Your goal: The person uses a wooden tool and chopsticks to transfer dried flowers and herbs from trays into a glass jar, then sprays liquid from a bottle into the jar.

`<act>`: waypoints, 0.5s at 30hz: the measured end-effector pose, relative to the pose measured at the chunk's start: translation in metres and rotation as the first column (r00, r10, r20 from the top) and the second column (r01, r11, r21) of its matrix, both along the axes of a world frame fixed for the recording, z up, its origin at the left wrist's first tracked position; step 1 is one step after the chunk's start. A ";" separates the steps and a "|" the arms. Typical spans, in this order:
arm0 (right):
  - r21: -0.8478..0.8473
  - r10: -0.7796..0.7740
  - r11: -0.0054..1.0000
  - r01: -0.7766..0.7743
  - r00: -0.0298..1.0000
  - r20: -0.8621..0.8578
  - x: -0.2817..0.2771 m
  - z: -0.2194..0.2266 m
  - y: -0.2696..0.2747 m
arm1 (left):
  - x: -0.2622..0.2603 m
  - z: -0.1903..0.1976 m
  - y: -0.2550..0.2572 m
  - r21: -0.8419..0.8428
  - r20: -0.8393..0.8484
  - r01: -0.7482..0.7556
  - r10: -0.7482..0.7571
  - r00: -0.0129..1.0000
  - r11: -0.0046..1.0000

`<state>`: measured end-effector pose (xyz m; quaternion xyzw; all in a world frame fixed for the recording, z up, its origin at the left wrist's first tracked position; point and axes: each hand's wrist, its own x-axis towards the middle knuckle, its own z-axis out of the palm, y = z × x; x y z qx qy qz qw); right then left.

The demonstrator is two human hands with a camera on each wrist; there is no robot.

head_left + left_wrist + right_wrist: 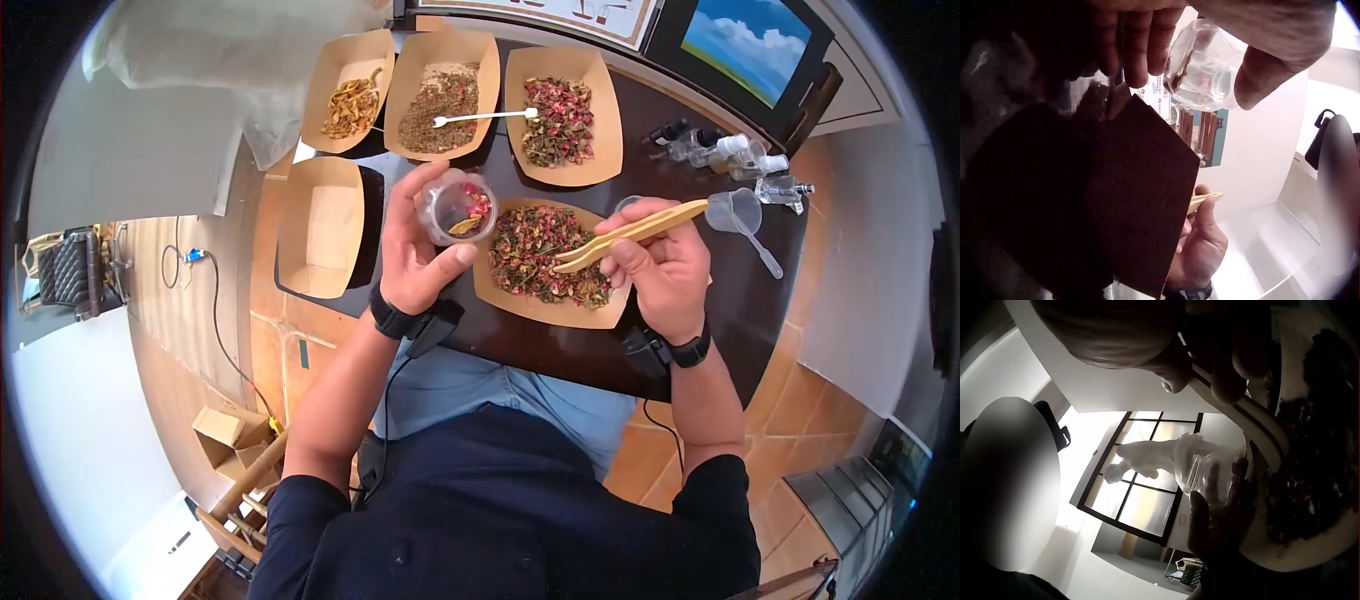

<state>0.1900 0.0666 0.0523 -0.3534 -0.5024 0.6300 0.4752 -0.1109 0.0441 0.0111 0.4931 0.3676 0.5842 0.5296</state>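
Note:
My left hand (pixel 412 268) grips a small clear jar (pixel 440 210), its open mouth facing the head camera. A few pink petals and a yellowish dried piece (pixel 466 226) show inside it. In my right hand (pixel 672 283) is a pair of bamboo tongs (pixel 650 225), pinched between thumb and fingers. Their tips reach over a cardboard tray (pixel 545 314) of mixed dried pink petals and green leaves (pixel 530 250). The right wrist view shows the tongs (pixel 1241 415) close above the dried mix (pixel 1310 481). From the left wrist view, the jar (pixel 1210 81) is tilted.
Three more filled trays stand at the back: yellow dried pieces (pixel 350 108), a brown crumbly mix (pixel 440 105) and pink petals (pixel 560 110). A white stick (pixel 485 117) bridges two. An empty tray (pixel 322 230) sits left. Right are a clear scoop (pixel 735 212) and several small bottles (pixel 735 150).

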 end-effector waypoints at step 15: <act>0.174 -0.064 0.982 0.069 0.997 -0.035 -0.004 -0.002 0.004 | -0.001 -0.005 0.001 0.020 -0.246 -0.032 0.036 0.969 0.999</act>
